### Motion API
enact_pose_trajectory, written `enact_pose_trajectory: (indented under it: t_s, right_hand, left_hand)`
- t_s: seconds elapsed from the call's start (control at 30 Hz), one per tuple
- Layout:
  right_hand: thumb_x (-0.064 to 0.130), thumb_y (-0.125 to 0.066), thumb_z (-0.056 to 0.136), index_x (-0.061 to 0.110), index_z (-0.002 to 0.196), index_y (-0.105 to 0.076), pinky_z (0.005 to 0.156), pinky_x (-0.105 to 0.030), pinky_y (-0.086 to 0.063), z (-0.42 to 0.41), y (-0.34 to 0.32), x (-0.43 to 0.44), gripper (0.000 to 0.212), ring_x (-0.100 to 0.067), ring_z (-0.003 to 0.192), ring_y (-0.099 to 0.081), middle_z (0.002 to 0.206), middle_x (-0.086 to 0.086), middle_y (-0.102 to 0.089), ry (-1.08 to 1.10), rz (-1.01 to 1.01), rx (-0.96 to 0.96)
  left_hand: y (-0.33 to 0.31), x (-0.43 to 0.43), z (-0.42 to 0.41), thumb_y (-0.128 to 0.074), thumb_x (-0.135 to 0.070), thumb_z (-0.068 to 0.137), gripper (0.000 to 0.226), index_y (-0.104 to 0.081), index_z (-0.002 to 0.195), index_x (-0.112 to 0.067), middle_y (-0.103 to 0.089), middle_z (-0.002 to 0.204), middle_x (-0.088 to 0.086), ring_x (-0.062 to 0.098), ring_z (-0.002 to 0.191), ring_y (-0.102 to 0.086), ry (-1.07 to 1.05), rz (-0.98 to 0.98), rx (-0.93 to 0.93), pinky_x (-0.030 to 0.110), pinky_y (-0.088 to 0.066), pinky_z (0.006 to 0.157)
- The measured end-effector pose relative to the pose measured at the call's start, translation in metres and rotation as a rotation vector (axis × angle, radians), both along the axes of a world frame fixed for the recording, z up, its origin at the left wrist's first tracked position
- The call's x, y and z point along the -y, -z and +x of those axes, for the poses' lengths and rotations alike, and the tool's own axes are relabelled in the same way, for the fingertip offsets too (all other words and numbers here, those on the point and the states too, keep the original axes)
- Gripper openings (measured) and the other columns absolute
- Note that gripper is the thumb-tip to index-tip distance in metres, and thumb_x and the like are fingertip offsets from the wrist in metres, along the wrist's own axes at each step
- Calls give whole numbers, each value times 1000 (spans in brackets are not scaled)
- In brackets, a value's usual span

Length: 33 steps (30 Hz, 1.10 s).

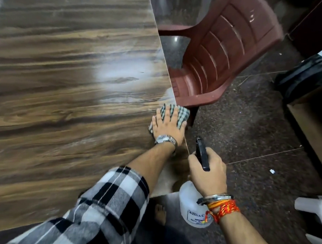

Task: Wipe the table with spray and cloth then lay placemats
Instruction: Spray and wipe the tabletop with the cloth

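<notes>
A wood-grain table [57, 80] fills the left of the view. My left hand [168, 125] lies flat, fingers spread, pressing a green-checked cloth [181, 114] onto the table's right edge; part of the cloth hangs past the edge. My right hand [207, 172] is off the table to the right, wrapped around the black trigger head [202, 154] of a white spray bottle [191, 208] held upright over the floor. A pale wet patch [121, 77] shines on the table beyond the cloth. No placemats are in view.
A maroon plastic chair [220, 56] stands close against the table's right edge, just past the cloth. A cardboard box [311, 117] and a black round object [304, 76] sit at the right. A white plastic seat [313, 204] is at the lower right. My bare foot [160, 214] is on the dark floor.
</notes>
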State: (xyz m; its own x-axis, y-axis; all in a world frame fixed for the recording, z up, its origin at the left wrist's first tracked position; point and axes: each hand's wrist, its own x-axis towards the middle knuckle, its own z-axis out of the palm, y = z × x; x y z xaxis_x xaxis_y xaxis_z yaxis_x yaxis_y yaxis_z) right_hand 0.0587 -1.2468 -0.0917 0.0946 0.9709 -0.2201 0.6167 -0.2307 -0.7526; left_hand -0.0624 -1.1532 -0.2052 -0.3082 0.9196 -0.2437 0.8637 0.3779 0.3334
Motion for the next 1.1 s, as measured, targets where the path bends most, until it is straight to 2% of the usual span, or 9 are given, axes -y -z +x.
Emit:
enact_pose_trajectory:
  t_s: [0.13,0.23,0.37,0.43,0.63,0.8,0.93,1.1]
  right_hand:
    - [28,-62,77,8,69,-55,65,-37,-47,-29,1,-31,22,-29,64,-60,59,-7,-59,-1,-20,7]
    - [32,-59,72,10,65,-52,65,-43,-52,-55,1,-56,25,-34,62,-63,55,-6,-58,26,-33,-10]
    - [36,-56,69,11,65,-52,65,-38,-51,-82,-1,-78,26,-33,62,-63,55,-6,-59,67,-25,28]
    - [39,-57,69,13,67,-55,69,-44,-55,-94,1,-84,27,-36,63,-67,56,-7,-61,91,-22,26]
    - [40,-56,69,16,67,-59,72,-51,-57,-131,-1,-78,24,-34,62,-68,58,-7,-64,39,-68,45]
    - [36,-59,72,11,69,-59,72,-51,-57,-176,-7,-64,25,-35,61,-69,57,-9,-65,-18,-95,34]
    - [36,-58,71,13,67,-58,69,-49,-58,-209,-6,-45,23,-33,58,-69,53,-5,-63,-88,-82,22]
    - [42,-54,66,14,67,-56,72,-46,-56,-236,-5,-12,28,-37,68,-68,59,-8,-65,-179,-61,-6]
  left_hand:
    - [1,-54,-33,-24,-60,95,67,-3,153,-34,8,162,-2,29,147,11,-20,-9,-22,45,8,117]
    - [4,-91,-62,-23,-60,95,67,-4,153,-33,7,162,-2,31,147,10,-9,-17,-33,46,8,116]
    - [-2,-128,-112,-22,-62,94,67,-2,152,-36,7,162,-4,31,147,8,-31,-22,-36,47,8,117]
    - [-3,-126,-141,-23,-63,94,68,-2,152,-37,7,162,-4,32,147,7,-57,-25,-29,48,5,118]
    - [-4,-41,-214,-24,-65,93,69,-5,153,-36,4,162,-4,32,147,7,-202,-12,-55,46,4,118]
    - [-7,36,-321,-27,-64,93,69,-10,153,-34,-1,162,-3,34,147,2,-416,-63,-93,48,-2,117]
    - [-9,130,-408,-26,-65,94,70,-10,154,-31,-3,162,-2,34,147,-1,-646,-91,-118,50,-4,117]
    - [-8,229,-453,-21,-68,92,73,-7,154,-31,-1,162,-2,37,146,-2,-704,-141,-135,50,-4,118]
